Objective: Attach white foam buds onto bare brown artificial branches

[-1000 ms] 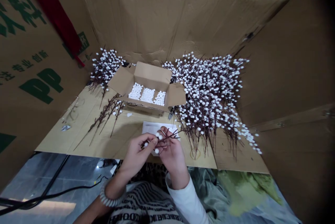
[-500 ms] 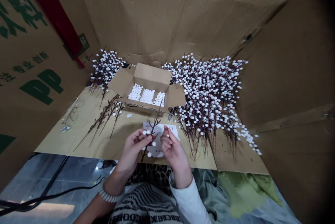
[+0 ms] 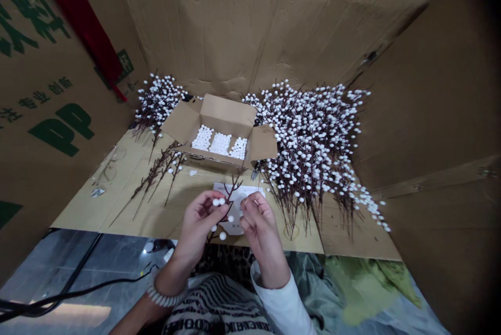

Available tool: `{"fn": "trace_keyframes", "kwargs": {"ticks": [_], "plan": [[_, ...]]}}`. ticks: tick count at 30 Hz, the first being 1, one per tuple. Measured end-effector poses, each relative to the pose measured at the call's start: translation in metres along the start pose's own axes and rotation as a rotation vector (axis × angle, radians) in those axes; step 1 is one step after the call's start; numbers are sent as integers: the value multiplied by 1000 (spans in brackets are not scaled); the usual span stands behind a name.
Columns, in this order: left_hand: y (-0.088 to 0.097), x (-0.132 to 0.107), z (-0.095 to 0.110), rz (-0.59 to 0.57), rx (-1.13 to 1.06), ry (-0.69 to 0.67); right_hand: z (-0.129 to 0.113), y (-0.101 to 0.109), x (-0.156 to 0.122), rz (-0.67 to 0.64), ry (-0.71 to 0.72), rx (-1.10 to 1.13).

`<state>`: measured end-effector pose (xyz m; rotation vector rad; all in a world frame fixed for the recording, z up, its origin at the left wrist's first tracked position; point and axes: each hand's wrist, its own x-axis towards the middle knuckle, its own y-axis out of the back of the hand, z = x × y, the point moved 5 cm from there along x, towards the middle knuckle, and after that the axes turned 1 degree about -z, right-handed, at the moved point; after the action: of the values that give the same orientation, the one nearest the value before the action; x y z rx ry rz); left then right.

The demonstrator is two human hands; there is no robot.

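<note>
My left hand [image 3: 199, 223] is curled closed, thumb and fingers pinching a short dark sprig [image 3: 229, 191] low on its stem, and a few white foam balls [image 3: 222, 236] sit along the twig just beside those fingers. The sprig stands tilted up and away from me, above a sheet of white paper [image 3: 245, 194] that lies on the cardboard-covered bench [image 3: 188, 204]. My right hand [image 3: 260, 225] is half curled right next to the sprig, its fingertips [image 3: 247, 203] bunched together, but from this angle I can't tell whether they have hold of anything small. A beaded bracelet [image 3: 164, 296] circles my left wrist, and a white sleeve [image 3: 282, 309] covers my right arm. Farther along the bench, an open cardboard box [image 3: 227, 113] holds rows of loose white balls [image 3: 220, 143]. A big heap of finished white-dotted branches [image 3: 309, 157] lies to its right, with a smaller bunch [image 3: 158, 103] to its left. A few bare twigs [image 3: 156, 178] lie in front of that bunch. Cardboard walls [image 3: 250, 27] rise behind everything, and a black cable [image 3: 78, 288] runs across the floor [image 3: 50, 267] at lower left.
</note>
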<state>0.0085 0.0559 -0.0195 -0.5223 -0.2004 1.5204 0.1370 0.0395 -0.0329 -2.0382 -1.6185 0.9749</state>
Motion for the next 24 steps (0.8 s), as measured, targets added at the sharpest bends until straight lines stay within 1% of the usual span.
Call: {"fn": "trace_keyframes", "kwargs": {"ticks": [3, 7, 10, 12, 17, 21, 24], "plan": [[0, -2, 4, 12, 55, -58, -5, 2, -3, 49, 119, -180], [3, -5, 10, 37, 200, -183, -11, -1, -9, 31, 249, -400], [3, -6, 12, 43, 310, -251, -16, -3, -14, 27, 344, -499], [3, -7, 13, 74, 365, -291, -19, -5, -16, 31, 384, -546], [-1, -12, 17, 168, 388, -385, -24, -11, -19, 25, 435, -669], [-6, -15, 21, 180, 386, -429, -25, -12, -19, 51, 437, -720], [-8, -15, 22, 165, 367, -412, -25, -12, -18, 60, 428, -724]]}}
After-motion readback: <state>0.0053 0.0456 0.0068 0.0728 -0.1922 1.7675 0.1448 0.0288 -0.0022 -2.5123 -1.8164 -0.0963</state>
